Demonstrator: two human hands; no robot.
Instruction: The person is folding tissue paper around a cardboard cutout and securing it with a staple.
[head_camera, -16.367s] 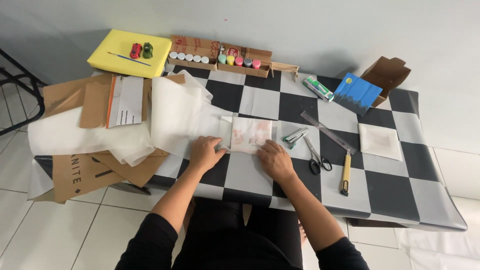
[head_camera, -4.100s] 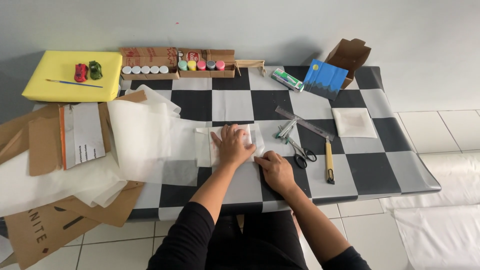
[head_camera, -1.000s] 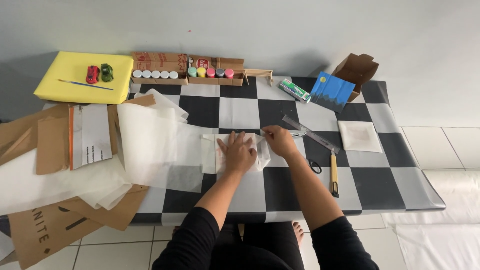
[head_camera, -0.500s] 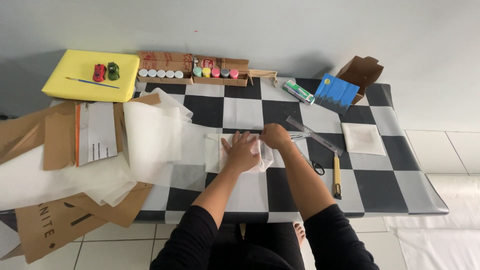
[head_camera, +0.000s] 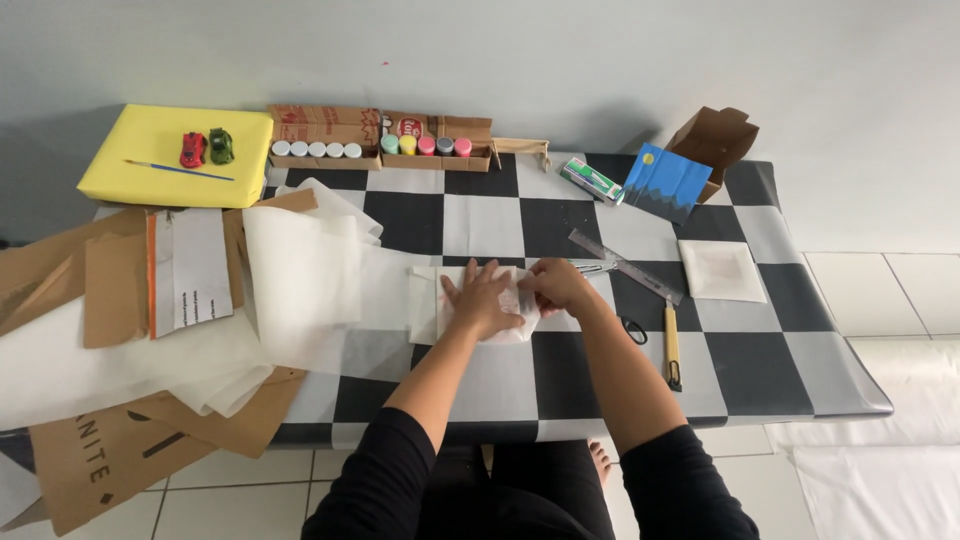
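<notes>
A small flat object wrapped in thin white foam sheet (head_camera: 428, 300) lies on the black-and-white checkered table (head_camera: 500, 385). My left hand (head_camera: 482, 303) presses flat on top of it with fingers spread. My right hand (head_camera: 556, 288) rests at its right edge, fingers curled on the folded sheet. The wrapped object itself is mostly hidden under both hands. A long strip of the same white sheet (head_camera: 300, 275) runs off to the left.
Metal ruler (head_camera: 624, 265), scissors (head_camera: 634, 329) and a yellow-handled knife (head_camera: 673, 344) lie right of my hands. A white square (head_camera: 721, 270), blue painted canvas (head_camera: 668, 184), open brown box (head_camera: 715, 138), paint pots (head_camera: 372, 149), yellow box with toy cars (head_camera: 175, 155) and cardboard (head_camera: 110, 290) surround.
My right hand has come from the table's right side onto the wrapped object's right edge and folds the sheet there. My left hand stays pressed on it. The camera view shifted slightly.
</notes>
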